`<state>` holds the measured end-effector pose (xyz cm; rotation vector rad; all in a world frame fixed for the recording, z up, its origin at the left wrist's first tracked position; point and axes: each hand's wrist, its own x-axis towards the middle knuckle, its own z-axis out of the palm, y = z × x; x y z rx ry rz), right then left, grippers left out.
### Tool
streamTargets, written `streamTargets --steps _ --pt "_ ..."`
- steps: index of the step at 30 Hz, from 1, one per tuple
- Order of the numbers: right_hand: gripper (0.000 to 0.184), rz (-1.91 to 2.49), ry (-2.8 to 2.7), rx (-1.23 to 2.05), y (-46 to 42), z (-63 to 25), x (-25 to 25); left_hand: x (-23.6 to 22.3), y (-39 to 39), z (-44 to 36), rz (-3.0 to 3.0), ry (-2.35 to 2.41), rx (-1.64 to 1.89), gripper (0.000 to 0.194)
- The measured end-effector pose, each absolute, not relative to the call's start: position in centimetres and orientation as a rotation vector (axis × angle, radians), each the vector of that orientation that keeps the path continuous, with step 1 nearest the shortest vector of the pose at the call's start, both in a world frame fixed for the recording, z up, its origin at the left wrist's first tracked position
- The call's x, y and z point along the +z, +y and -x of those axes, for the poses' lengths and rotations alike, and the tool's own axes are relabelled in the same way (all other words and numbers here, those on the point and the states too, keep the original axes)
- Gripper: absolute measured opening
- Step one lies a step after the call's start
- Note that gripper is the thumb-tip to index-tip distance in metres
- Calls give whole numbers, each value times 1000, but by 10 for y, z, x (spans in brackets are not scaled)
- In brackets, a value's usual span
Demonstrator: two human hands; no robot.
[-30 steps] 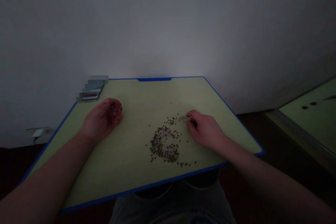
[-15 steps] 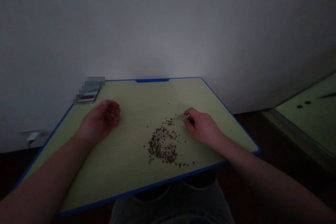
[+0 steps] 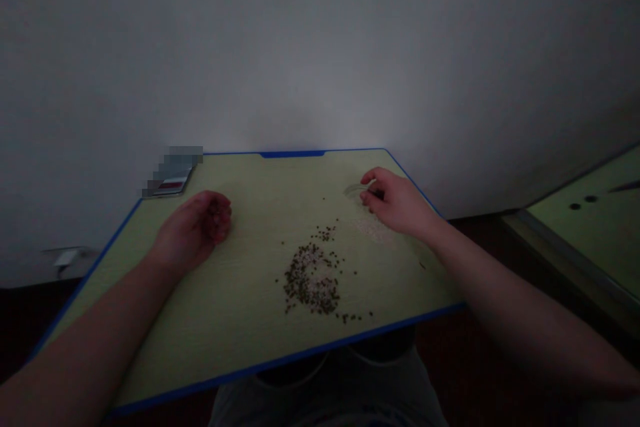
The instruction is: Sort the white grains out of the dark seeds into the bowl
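Note:
My right hand (image 3: 387, 199) is at the far right of the board, its fingers and thumb closed on the edge of a clear round dish (image 3: 353, 191). Most of that dish is hard to make out in the dim light. Just below the hand lies a patch of pale, rice-like grains (image 3: 373, 229). A mixed heap of dark beans and pale grains (image 3: 313, 280) is spread between my arms, with loose dark beans around it. My left hand (image 3: 203, 225) rests on the left side, fingers curled inward; whatever lies in its palm is too dark to name.
The pale board (image 3: 240, 320) has a blue rim and stands against a grey wall (image 3: 320, 67). A phone-like flat device (image 3: 170, 180), partly blurred out, lies at the back left corner. A plug (image 3: 67, 258) sits in the wall at left.
My right hand has moved away from me and slightly right with the clear dish. The pale grain patch it was covering now shows. My left hand stays in place.

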<state>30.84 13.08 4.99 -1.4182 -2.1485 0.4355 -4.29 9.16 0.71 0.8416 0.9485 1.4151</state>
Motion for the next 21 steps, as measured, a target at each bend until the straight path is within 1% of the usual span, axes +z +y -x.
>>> streamTargets --steps 3,6,13,21 --pt "18 1355 -2121 652 160 -301 49 6 92 44 -830 940 1412 22" --pt "29 1413 -2164 827 191 -292 42 6 91 45 -821 926 1399 21" --pt "32 1395 -2299 881 231 -268 26 6 91 44 -873 914 1422 21" --pt "28 1141 -2526 1001 208 -242 26 8 90 43 -888 897 1402 18"
